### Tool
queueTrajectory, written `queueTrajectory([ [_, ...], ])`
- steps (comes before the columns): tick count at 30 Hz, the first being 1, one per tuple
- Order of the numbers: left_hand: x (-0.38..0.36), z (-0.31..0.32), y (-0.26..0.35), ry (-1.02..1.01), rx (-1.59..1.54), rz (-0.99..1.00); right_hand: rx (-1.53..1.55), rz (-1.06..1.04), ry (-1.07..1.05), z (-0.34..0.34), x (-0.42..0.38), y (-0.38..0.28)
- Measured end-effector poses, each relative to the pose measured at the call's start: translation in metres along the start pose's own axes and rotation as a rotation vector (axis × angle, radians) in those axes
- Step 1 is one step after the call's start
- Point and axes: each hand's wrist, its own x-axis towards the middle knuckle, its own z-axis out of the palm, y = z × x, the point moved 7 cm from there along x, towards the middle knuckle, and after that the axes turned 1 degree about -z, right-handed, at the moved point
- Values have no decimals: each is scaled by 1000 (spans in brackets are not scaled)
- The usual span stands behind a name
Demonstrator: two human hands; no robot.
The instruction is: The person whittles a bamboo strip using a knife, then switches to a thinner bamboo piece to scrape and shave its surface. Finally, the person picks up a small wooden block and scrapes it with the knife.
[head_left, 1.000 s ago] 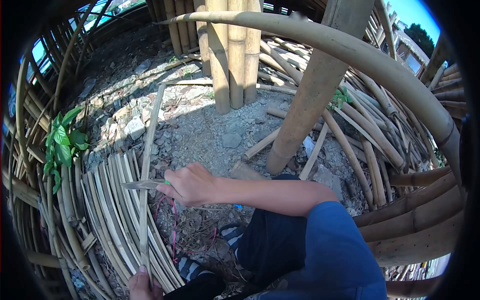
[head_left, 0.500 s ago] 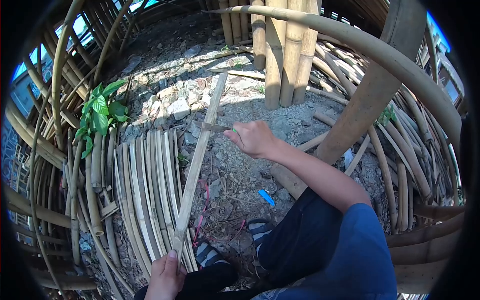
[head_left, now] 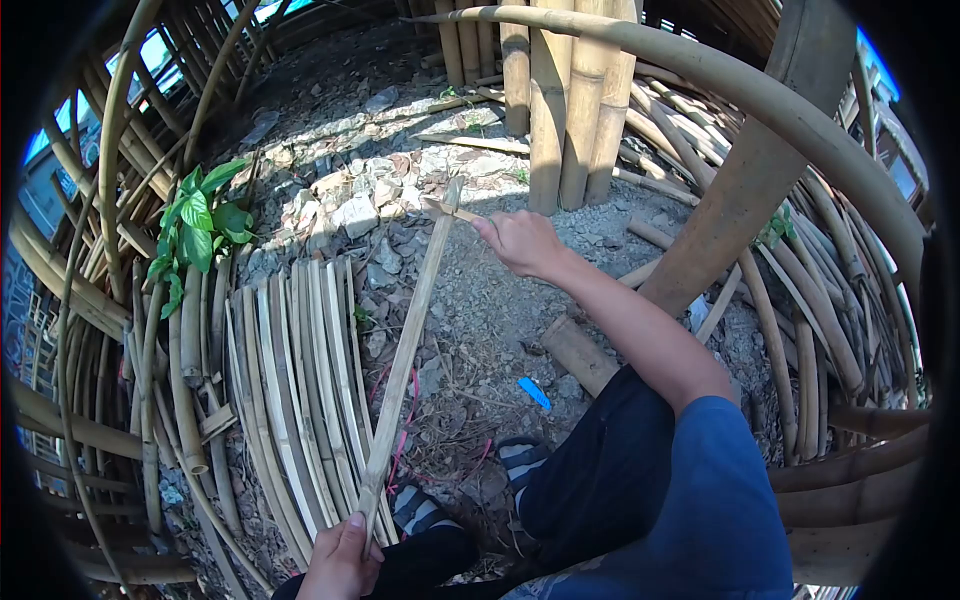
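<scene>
Bamboo strip [head_left: 409,355]: one, long, held aslant before the person, its near end clamped in the left hand [head_left: 342,563], thumb uppermost. Knife [head_left: 462,213]: one, its handle gripped in the right hand [head_left: 525,243], its blade set across the strip near the far end; whether the two were touching could not be told. The hands were held well apart. Split strips [head_left: 287,390]: a row, laid just left. Pink string [head_left: 408,415] and a blue scrap [head_left: 534,392] were strewn beyond the sandals [head_left: 422,510]. Upright poles [head_left: 552,120]: grouped farther off, overhung by a curved pole [head_left: 720,72].
</scene>
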Motion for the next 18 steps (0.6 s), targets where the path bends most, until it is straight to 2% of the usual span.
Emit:
queueTrajectory([
  [7,6,3,-2,-28,25,30,-50,-21,-14,9,3,14],
  [12,0,5,-3,-34,65,-7,-91,60,-40,12,9,21],
  [14,-15,12,-4,-121,108,113,2,414,57,-1,15,97],
  [15,-25,13,-12,-168,150,115,30,518,56,-12,4,122],
  [16,-23,9,-14,-127,117,121,48,613,49,-24,-4,142],
  [18,-23,4,-16,-56,28,89,31,630,-1,-14,-23,156],
])
